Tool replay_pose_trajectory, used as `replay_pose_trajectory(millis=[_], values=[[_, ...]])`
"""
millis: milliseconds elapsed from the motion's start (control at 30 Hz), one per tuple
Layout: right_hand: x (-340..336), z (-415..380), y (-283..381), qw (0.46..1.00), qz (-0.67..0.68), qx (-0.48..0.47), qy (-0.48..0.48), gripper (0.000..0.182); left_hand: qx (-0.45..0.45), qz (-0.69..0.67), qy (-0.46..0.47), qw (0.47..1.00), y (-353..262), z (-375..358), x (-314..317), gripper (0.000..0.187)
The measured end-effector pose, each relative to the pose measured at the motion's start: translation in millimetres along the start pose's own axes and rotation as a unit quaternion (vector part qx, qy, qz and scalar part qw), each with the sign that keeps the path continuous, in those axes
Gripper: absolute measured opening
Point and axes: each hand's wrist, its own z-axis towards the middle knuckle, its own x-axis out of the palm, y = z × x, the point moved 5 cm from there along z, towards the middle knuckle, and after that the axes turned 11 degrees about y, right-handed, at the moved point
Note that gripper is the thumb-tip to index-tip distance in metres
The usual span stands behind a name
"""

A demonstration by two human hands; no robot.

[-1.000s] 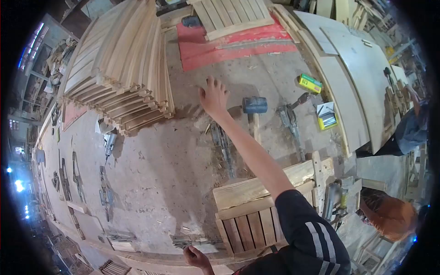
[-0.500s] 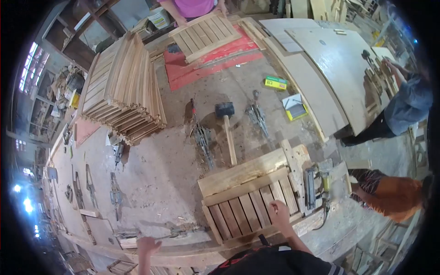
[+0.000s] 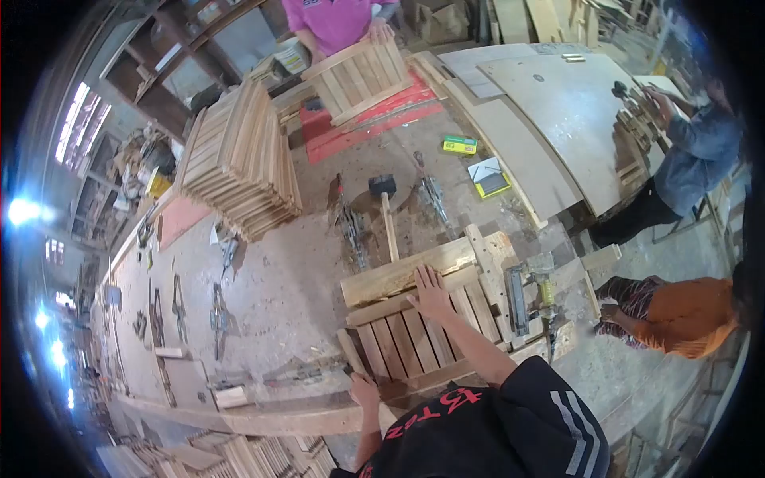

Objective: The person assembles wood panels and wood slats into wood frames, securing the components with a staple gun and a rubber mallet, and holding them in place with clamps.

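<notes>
A slatted wooden panel [image 3: 402, 344] lies on the workbench in front of me, framed by rails on its sides. My right hand [image 3: 433, 296] rests flat on the panel's far rail, fingers spread toward a wide wooden board [image 3: 406, 271] along that rail. At the near left corner, my left hand [image 3: 364, 390] is closed around the panel's side piece; its fingertips are partly hidden. A small dark spot shows by those fingers, too small to name. Just right of the panel lies a nail gun [image 3: 518, 301].
Beyond the panel lie a black-headed mallet [image 3: 388, 219] and metal tools [image 3: 351, 227]. A tall stack of slatted panels [image 3: 239, 159] stands at the back left. Across the bench a person in pink [image 3: 339, 28] holds another panel [image 3: 362, 80]. Two people work at the right.
My right hand has gone from the slats to the far rail and opened flat. My left hand has come rightward to the panel's near left corner. The view has shifted.
</notes>
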Motion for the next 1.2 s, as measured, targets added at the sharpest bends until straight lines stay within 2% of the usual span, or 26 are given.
replay_pose_trajectory(millis=[67, 167, 200, 267, 300, 367, 433, 500, 533, 567, 600, 633, 700, 733, 833, 900, 933, 1000, 1067, 1200], values=[[-6.7, 3.2, -3.0, 1.000, 0.008, -0.010, -0.006, 0.079, -0.017, -0.011, -0.001, 1.000, 3.5, 3.1, -4.7, 0.020], [-17.9, -3.4, -18.0, 0.998, 0.069, 0.002, 0.009, 0.076, -0.024, 0.052, 0.013, 0.998, 5.8, 3.3, -11.5, 0.022], [-27.1, -11.1, -22.4, 0.996, 0.092, -0.002, -0.009, 0.074, -0.034, 0.068, -0.021, 0.997, 2.2, -0.6, -17.5, 0.024], [-49.5, -42.6, -32.4, 0.986, 0.167, 0.007, 0.023, 0.068, -0.049, 0.100, -0.087, 0.990, -9.4, -9.7, -29.6, 0.028], [-54.5, -57.3, -41.4, 0.978, 0.203, 0.012, 0.039, 0.065, -0.009, 0.097, -0.120, 0.988, -20.3, -14.1, -34.5, 0.030], [-55.4, -95.5, -60.2, 0.987, 0.153, -0.028, -0.045, 0.057, 0.069, 0.087, -0.186, 0.976, -41.9, -24.8, -39.2, 0.035], [-49.7, -133.4, -79.1, 0.987, 0.153, 0.031, 0.039, 0.052, 0.128, 0.114, -0.051, 0.984, -44.5, -17.7, 2.4, 0.051], [-63.5, -172.6, -80.3, 0.973, 0.196, 0.085, 0.084, 0.050, 0.033, 0.027, -0.016, 0.999, -53.1, -22.9, 29.1, 0.068], [-20.5, -184.5, -112.0, 0.965, 0.258, 0.034, -0.011, 0.050, -0.016, -0.005, -0.013, 1.000, -67.3, -30.9, 32.3, 0.078], [-50.2, -195.6, -93.2, 0.965, 0.227, 0.100, 0.085, 0.047, -0.044, -0.073, -0.060, 0.995, -57.7, -19.5, 61.0, 0.081], [-10.6, -198.0, -121.1, 0.943, 0.327, -0.040, -0.039, 0.042, -0.094, -0.034, -0.073, 0.992, -74.1, -17.7, 44.3, 0.085], [-18.6, -193.7, -120.0, 0.951, 0.303, -0.036, -0.041, 0.041, -0.144, 0.002, -0.073, 0.987, -84.0, -23.9, 18.8, 0.088], [-46.0, -171.9, -85.0, 0.962, 0.269, -0.039, -0.027, 0.041, -0.163, -0.168, -0.018, 0.972, -60.7, -12.1, -22.1, 0.076], [-52.5, -165.0, -69.7, 0.963, 0.263, -0.052, -0.027, 0.040, -0.140, -0.249, 0.020, 0.958, -60.2, -9.7, -33.4, 0.071], [-64.9, -146.7, -34.4, 0.963, 0.252, -0.096, -0.014, 0.039, 0.157, -0.316, 0.063, 0.934, -73.5, -15.3, -71.7, 0.047], [-69.4, -143.5, -5.4, 0.960, 0.248, -0.129, -0.002, 0.038, 0.208, -0.270, 0.108, 0.934, -108.3, -40.4, -114.5, 0.044], [-70.8, -143.3, 8.5, 0.958, 0.245, -0.146, 0.004, 0.038, 0.246, -0.223, 0.082, 0.940, -118.6, -23.1, -91.4, 0.047], [-73.9, -143.8, 34.2, 0.954, 0.241, -0.179, 0.014, 0.037, 0.297, -0.342, 0.006, 0.891, -153.1, -57.2, -112.2, 0.046], [-74.1, -147.9, 57.2, 0.949, 0.239, -0.206, 0.021, 0.037, 0.325, -0.362, 0.015, 0.874, -176.1, -107.6, -161.5, 0.046], [-69.6, -164.4, 102.4, 0.937, 0.230, -0.258, 0.040, 0.036, 0.426, -0.315, -0.023, 0.848, -131.0, -178.1, -254.8, 0.046]])
